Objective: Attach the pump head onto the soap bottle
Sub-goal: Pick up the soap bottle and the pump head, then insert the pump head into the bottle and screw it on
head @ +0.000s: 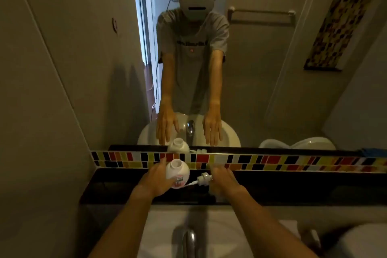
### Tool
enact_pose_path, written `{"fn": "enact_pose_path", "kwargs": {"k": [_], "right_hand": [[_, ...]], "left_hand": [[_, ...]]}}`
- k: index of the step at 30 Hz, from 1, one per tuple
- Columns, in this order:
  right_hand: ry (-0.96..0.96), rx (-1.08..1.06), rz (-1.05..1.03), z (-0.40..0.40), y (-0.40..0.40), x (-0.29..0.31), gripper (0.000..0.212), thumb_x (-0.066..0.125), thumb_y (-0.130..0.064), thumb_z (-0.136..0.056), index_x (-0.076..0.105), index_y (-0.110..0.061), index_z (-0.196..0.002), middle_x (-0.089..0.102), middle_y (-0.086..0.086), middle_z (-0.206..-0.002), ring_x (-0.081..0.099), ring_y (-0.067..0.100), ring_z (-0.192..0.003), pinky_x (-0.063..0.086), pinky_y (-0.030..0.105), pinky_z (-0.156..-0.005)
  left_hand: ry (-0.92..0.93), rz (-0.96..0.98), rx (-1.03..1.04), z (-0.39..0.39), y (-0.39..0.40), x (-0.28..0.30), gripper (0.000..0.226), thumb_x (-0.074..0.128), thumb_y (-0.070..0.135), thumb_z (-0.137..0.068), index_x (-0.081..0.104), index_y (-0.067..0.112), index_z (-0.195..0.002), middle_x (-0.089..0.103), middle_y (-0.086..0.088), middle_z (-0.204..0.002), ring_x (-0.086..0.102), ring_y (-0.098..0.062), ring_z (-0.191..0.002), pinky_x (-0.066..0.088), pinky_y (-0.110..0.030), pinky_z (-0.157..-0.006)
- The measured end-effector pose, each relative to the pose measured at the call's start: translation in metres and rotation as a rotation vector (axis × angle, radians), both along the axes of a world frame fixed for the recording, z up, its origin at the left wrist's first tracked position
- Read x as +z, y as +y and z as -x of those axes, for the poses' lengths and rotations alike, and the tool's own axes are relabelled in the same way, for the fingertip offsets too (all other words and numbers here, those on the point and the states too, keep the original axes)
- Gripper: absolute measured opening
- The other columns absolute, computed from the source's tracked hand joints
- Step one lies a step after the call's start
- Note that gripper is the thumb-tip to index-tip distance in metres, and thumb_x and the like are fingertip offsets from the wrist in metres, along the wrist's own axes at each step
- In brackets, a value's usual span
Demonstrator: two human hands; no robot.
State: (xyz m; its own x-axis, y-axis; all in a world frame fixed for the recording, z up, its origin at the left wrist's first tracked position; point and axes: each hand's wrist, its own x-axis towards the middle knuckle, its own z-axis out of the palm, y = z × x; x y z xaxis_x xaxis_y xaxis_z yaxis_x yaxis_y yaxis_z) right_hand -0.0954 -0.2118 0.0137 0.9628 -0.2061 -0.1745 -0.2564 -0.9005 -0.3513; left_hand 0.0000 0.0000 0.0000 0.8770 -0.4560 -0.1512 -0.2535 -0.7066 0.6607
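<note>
Both your arms reach straight out over the sink (219,228) toward the dark shelf (117,186) under the mirror (272,69).

Your left hand (156,182) is at the left side of the soap bottle (178,173). The thumb goes up along the bottle's side and the palm curls around it, but the other fingers are hidden, so you cannot tell how tight the hold is. The bottle is white and round, it stands up on the shelf, and its mouth at the top is open — no cap on it.

Your right hand (223,180) is lower and bent, with the fingers curled down by the pump head (204,178). The pump head lies on its side on the shelf, just to the right of the bottle, with its thin white tube pointing toward the bottle's bottom. The fingers touch its right end, but you cannot tell if they have closed on it.

Behind the shelf runs a strip of bright little tiles (272,162). The tap (187,241) sticks up between your arms, close to you — it does not block your hands.
</note>
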Motion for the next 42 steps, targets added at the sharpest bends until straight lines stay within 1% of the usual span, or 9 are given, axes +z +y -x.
{"fn": "enact_pose_path", "kwargs": {"k": [4, 9, 16, 20, 22, 25, 28, 35, 42], "right_hand": [[-0.005, 0.064, 0.157, -0.015, 0.003, -0.025, 0.069, 0.063, -0.01, -0.086, 0.035, -0.015, -0.149, 0.032, 0.009, -0.159, 0.021, 0.029, -0.15, 0.012, 0.052, -0.123], [-0.026, 0.127, 0.287, -0.024, 0.004, -0.057, 0.065, 0.066, -0.014, -0.086, 0.04, -0.02, -0.145, 0.04, 0.006, -0.155, 0.025, 0.028, -0.149, 0.005, 0.054, -0.121], [-0.019, 0.111, 0.289, -0.023, -0.001, -0.063, 0.06, 0.071, -0.018, -0.084, 0.044, -0.021, -0.138, 0.053, 0.006, -0.143, 0.044, 0.028, -0.138, 0.022, 0.052, -0.119], [-0.032, 0.072, 0.198, -0.008, -0.004, -0.046, 0.055, 0.068, -0.018, -0.087, 0.044, -0.018, -0.137, 0.052, 0.007, -0.142, 0.046, 0.028, -0.135, 0.029, 0.05, -0.115], [-0.09, 0.055, 0.133, -0.001, -0.006, -0.036, 0.051, 0.067, -0.018, -0.087, 0.047, -0.018, -0.134, 0.053, 0.007, -0.14, 0.048, 0.027, -0.132, 0.034, 0.047, -0.112], [-0.189, 0.048, 0.098, 0.01, -0.008, -0.013, 0.045, 0.065, -0.021, -0.089, 0.049, -0.021, -0.13, 0.056, 0.005, -0.136, 0.05, 0.024, -0.129, 0.037, 0.044, -0.109], [-0.248, 0.054, 0.121, 0.018, -0.005, 0.011, 0.041, 0.063, -0.023, -0.09, 0.05, -0.021, -0.129, 0.058, 0.005, -0.134, 0.052, 0.023, -0.128, 0.037, 0.042, -0.109], [-0.294, 0.057, 0.248, 0.038, 0.011, 0.042, 0.057, 0.073, -0.025, -0.083, 0.048, -0.02, -0.134, 0.055, 0.005, -0.141, 0.048, 0.025, -0.134, 0.035, 0.047, -0.112], [-0.302, 0.095, 0.353, 0.053, 0.023, 0.054, 0.056, 0.072, -0.025, -0.084, 0.048, -0.019, -0.134, 0.056, 0.006, -0.141, 0.049, 0.026, -0.134, 0.032, 0.048, -0.112]], "left_hand": [[-0.011, 0.132, 0.039, -0.006, -0.008, -0.023, 0.084, 0.086, 0.033, -0.066, 0.041, 0.019, -0.135, 0.055, -0.008, -0.134, 0.054, -0.027, -0.122, 0.05, -0.046, -0.101], [-0.05, 0.25, 0.067, -0.013, -0.019, -0.046, 0.079, 0.089, 0.026, -0.062, 0.046, 0.021, -0.128, 0.06, -0.004, -0.127, 0.058, -0.021, -0.118, 0.055, -0.04, -0.096], [-0.005, 0.289, 0.15, -0.013, -0.018, -0.05, 0.072, 0.09, 0.028, -0.061, 0.046, 0.02, -0.118, 0.061, -0.002, -0.12, 0.058, -0.013, -0.101, 0.052, -0.023, -0.077], [-0.121, 0.211, 0.096, -0.007, -0.001, -0.039, 0.068, 0.09, 0.031, -0.061, 0.05, 0.017, -0.114, 0.064, -0.004, -0.114, 0.062, -0.015, -0.099, 0.051, -0.017, -0.071], [-0.196, 0.146, 0.063, -0.003, 0.007, -0.028, 0.067, 0.09, 0.036, -0.059, 0.051, 0.018, -0.112, 0.061, -0.004, -0.112, 0.061, -0.017, -0.098, 0.051, -0.02, -0.07], [-0.235, 0.031, 0.061, 0.007, 0.016, -0.006, 0.07, 0.089, 0.036, -0.057, 0.049, 0.024, -0.114, 0.053, -0.004, -0.116, 0.058, -0.025, -0.103, 0.057, -0.035, -0.079], [-0.257, -0.047, 0.047, 0.019, 0.02, 0.014, 0.073, 0.088, 0.032, -0.058, 0.048, 0.025, -0.12, 0.047, -0.006, -0.12, 0.056, -0.028, -0.108, 0.056, -0.042, -0.087], [-0.339, -0.08, -0.055, 0.048, 0.015, 0.041, 0.075, 0.086, 0.034, -0.06, 0.047, 0.027, -0.124, 0.043, -0.004, -0.121, 0.052, -0.025, -0.111, 0.056, -0.04, -0.09], [-0.351, -0.044, -0.112, 0.069, 0.005, 0.051, 0.076, 0.085, 0.037, -0.062, 0.046, 0.027, -0.127, 0.043, -0.003, -0.123, 0.049, -0.023, -0.113, 0.054, -0.038, -0.093]]}}
